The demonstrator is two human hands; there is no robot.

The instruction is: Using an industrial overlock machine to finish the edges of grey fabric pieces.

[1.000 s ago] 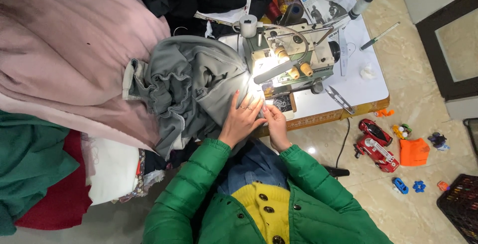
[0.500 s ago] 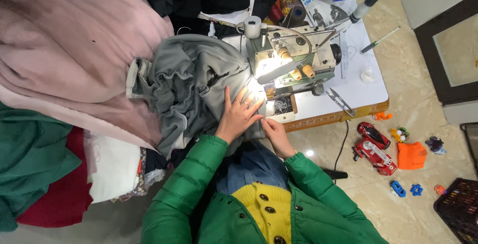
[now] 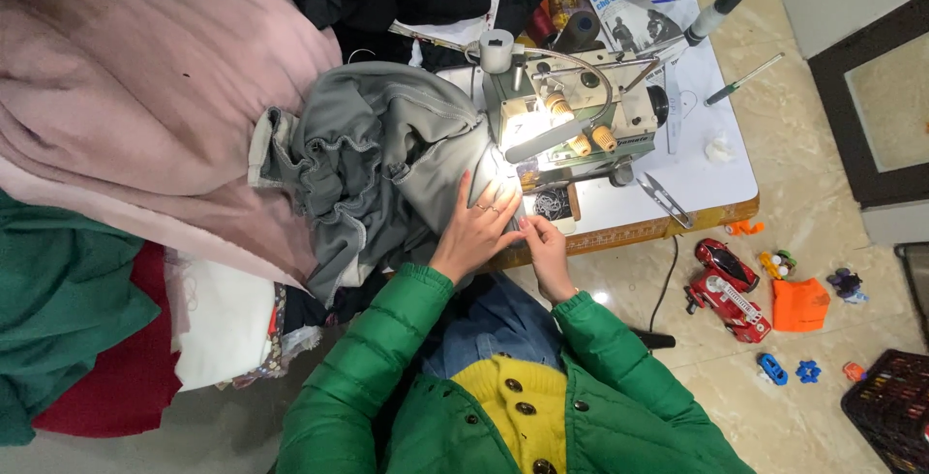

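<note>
Overhead view of a sewing station. A heap of pink cloth (image 3: 126,97) fills the far left, with green cloth (image 3: 58,310) and red cloth (image 3: 106,387) below it at the near left. The white tabletop (image 3: 706,179) occupies the centre right; its near edge runs just beyond the person's wrists, and its right part is largely bare apart from a pair of thread snips (image 3: 663,200) and a pen (image 3: 740,79). The grey garment (image 3: 387,160) lies across the left end of the tabletop, bunched and ruffled, its bulk spreading left and towards the pink heap; its long axis runs roughly left to right, ending at the lit needle area of the sewing machine (image 3: 571,116). The garment thus lies left of and beyond both hands, and the machine lies just beyond and right of them. The left hand (image 3: 476,227) rests flat on the garment, fingers spread and extended, pressing the cloth rather than gripping it; it is the hand nearer the bulk of the cloth. The right hand (image 3: 544,242) sits just beside it at the near edge of the tabletop, fingertips pinched on the garment's edge under the lamp; how firm the pinch is cannot be told. Toy cars (image 3: 721,285) and an orange scrap (image 3: 798,305) lie on the tiled floor (image 3: 823,416) at the right, well apart from the hands.
</note>
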